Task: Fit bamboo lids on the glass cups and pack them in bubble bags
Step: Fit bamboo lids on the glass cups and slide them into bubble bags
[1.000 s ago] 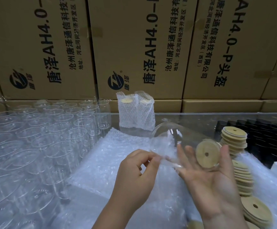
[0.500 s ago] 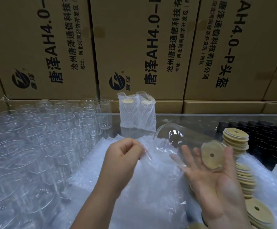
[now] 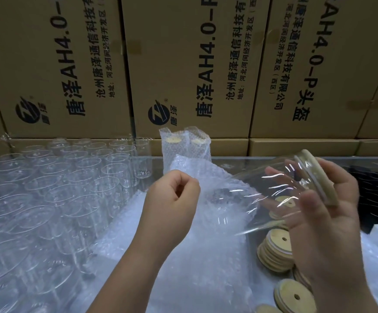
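Observation:
My right hand (image 3: 325,213) holds a clear glass cup (image 3: 271,190) on its side, with fingers and thumb curled round it. A round bamboo lid (image 3: 316,177) sits on the cup's mouth, which points to the right. The cup's base points left into the open mouth of a bubble bag (image 3: 206,177). My left hand (image 3: 174,197) pinches that bag's upper edge and holds it lifted off the pile of bubble bags (image 3: 183,256).
Several empty glass cups (image 3: 54,188) stand in rows at the left. Two wrapped, lidded cups (image 3: 185,147) stand at the back. Stacks of bamboo lids (image 3: 276,254) lie at the right by a black tray (image 3: 377,195). Cardboard boxes (image 3: 183,64) wall off the back.
My left hand has lifted the bubble bag's edge higher and to the right. My right hand raised the lidded cup and closed round it, its base now at the bag's mouth.

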